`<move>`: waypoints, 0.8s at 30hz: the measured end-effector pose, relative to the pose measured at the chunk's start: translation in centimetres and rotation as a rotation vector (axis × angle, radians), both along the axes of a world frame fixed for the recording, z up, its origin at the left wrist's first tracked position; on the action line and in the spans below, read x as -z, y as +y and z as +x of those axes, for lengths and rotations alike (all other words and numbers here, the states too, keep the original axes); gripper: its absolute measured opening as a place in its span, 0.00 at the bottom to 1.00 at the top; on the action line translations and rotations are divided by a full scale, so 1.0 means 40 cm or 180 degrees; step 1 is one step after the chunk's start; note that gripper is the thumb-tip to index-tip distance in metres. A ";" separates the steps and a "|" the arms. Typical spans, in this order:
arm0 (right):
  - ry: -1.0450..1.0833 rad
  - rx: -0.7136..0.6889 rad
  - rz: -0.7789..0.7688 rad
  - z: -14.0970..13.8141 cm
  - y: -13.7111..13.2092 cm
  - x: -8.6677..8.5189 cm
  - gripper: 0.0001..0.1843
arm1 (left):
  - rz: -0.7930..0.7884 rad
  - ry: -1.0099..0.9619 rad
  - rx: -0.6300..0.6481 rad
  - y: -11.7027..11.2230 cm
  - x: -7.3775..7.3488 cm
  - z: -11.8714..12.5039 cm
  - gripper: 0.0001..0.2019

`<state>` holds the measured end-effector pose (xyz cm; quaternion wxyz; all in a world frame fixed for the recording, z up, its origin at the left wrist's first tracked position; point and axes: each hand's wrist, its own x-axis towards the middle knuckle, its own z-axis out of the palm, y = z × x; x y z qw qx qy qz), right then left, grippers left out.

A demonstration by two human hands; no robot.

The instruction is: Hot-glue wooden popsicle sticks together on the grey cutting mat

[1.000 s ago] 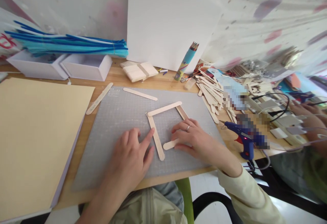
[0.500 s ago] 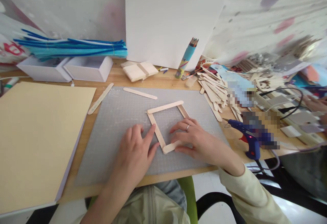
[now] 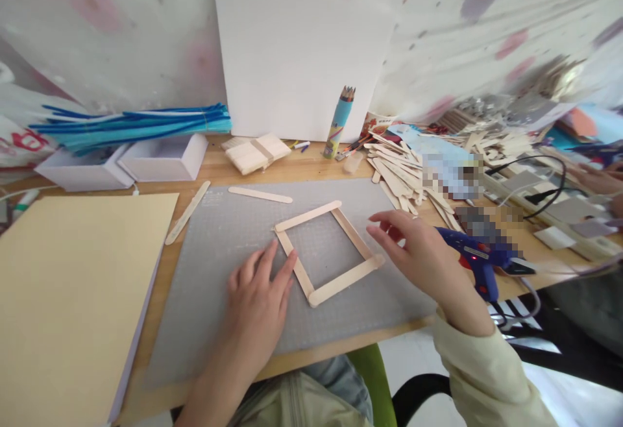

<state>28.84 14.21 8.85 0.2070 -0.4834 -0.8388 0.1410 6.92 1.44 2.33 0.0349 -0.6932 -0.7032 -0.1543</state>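
A square frame of craft sticks (image 3: pixel 344 279) lies flat on the grey cutting mat (image 3: pixel 209 323), its ends overlapping at the corners. My left hand (image 3: pixel 260 294) rests on the mat with fingers spread, and its index fingertip touches the frame's left stick. Off the frame's right side, my right hand (image 3: pixel 413 245) is raised with fingers apart and nothing visible in them. Just beyond that hand is a blue hot glue gun (image 3: pixel 479 261) with a red light lit, partly hidden by the hand. One loose craft stick (image 3: pixel 260 195) lies at the mat's far edge.
Another loose craft stick (image 3: pixel 188 213) lies left of the mat, beside a cream board (image 3: pixel 82 297). A pile of craft sticks (image 3: pixel 396 170), a pencil tube (image 3: pixel 339 122) and white boxes (image 3: pixel 163 158) stand behind. A power strip (image 3: pixel 569 219) and another person's hand (image 3: pixel 598 180) are at right.
My right hand has let go of the frame's near stick and moved right and up, toward the glue gun. My left hand still touches the left stick. The camera view has shifted slightly.
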 end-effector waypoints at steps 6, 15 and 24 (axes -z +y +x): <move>-0.0157 0.0259 -0.0522 -0.016 0.029 0.031 0.15 | -0.0086 0.0093 0.0115 0.004 -0.002 0.002 0.20; 0.0007 0.0417 -0.0541 -0.027 0.032 0.046 0.16 | 0.0052 0.0285 0.0140 0.010 0.018 0.001 0.21; 0.0722 0.0638 -0.0216 0.006 0.036 0.078 0.16 | 0.0652 0.0073 0.0708 0.010 -0.043 -0.105 0.19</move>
